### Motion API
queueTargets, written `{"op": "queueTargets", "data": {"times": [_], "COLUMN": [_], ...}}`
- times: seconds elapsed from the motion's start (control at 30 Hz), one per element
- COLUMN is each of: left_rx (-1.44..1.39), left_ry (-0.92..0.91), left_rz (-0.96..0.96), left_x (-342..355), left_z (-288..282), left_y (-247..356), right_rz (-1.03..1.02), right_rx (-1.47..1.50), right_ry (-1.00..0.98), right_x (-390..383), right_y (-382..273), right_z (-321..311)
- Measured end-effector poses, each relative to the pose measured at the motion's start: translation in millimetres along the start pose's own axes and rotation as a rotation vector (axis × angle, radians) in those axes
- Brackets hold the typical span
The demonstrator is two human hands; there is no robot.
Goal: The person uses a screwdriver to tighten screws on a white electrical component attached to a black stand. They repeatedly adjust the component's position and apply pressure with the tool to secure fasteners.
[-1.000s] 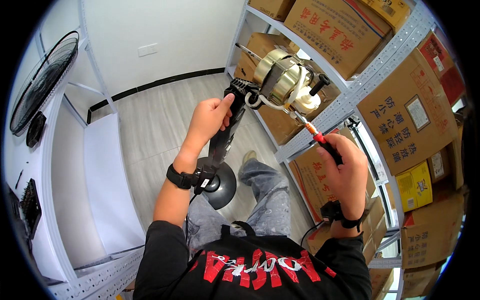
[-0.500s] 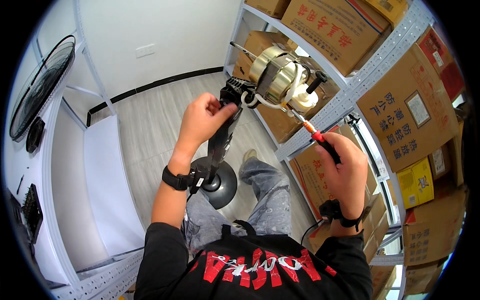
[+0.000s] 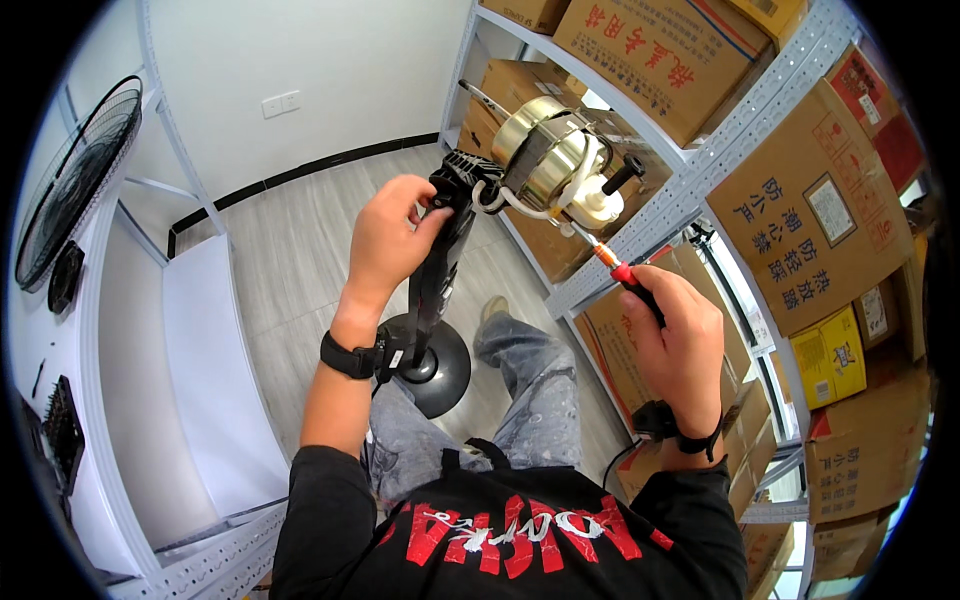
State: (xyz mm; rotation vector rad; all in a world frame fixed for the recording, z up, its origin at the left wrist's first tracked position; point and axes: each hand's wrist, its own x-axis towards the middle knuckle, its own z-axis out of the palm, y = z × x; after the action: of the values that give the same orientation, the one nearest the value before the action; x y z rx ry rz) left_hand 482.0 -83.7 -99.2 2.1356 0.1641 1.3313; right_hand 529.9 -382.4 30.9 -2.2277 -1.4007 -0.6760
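With the right hand (image 3: pixel 682 325) gripping the screwdriver (image 3: pixel 624 275) and the left hand (image 3: pixel 388 238) curled at the black stand (image 3: pixel 432 285), hold unclear, the exposed motor (image 3: pixel 552 152) at the stand's top is likely heavy and rigid: support its metal casing (image 3: pixel 516 135), avoiding delicate white wires (image 3: pixel 580 173).

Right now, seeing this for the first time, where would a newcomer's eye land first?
The exposed brass-coloured motor, above centre at a black stand's upper end, stands out first. Next comes the red-and-black screwdriver in the right hand, right of centre. A black fan grille is far left, by a white shelf.
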Motion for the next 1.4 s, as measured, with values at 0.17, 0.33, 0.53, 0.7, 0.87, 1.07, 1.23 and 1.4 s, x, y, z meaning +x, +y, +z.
{"op": "queueTargets", "data": {"times": [0.17, 0.33, 0.53, 0.7, 0.87, 1.07, 1.23, 1.4], "left_rx": [-0.503, -0.251, 0.100, -0.225, -0.192, 0.035, -0.228, -0.132], "left_ry": [-0.226, -0.058, 0.046, -0.105, -0.141, 0.149, -0.027, -0.060], "left_rz": [-0.760, -0.375, 0.079, -0.395, -0.466, 0.078, -0.440, -0.354], "left_x": [1.2, -1.6, 5.0, 1.2, 1.3, 7.0, -1.2, -0.1], "left_z": [-1.5, 5.7, -3.5, -10.5, -1.1, -1.5, -2.9, -4.2], "left_y": [4.6, 10.7, -0.7, 7.5, 16.5, -0.7, -1.0, 18.7], "right_rz": [-0.026, -0.071, -0.069, -0.055, -0.063, 0.024, -0.003, -0.020], "right_rx": [0.008, -0.013, 0.015, 0.028, 0.024, 0.046, 0.063, 0.052], "right_ry": [0.059, 0.121, 0.135, 0.156, 0.134, 0.115, 0.123, 0.122], "right_x": [1.5, 12.9, 21.3, 18.8, 23.2, 16.5, 16.5, 15.5], "right_y": [2.6, 2.5, 0.1, 1.5, 5.5, -0.5, 4.6, 3.2], "right_z": [1.7, 0.6, 5.9, 3.6, 2.8, 0.4, 2.4, 2.6]}}
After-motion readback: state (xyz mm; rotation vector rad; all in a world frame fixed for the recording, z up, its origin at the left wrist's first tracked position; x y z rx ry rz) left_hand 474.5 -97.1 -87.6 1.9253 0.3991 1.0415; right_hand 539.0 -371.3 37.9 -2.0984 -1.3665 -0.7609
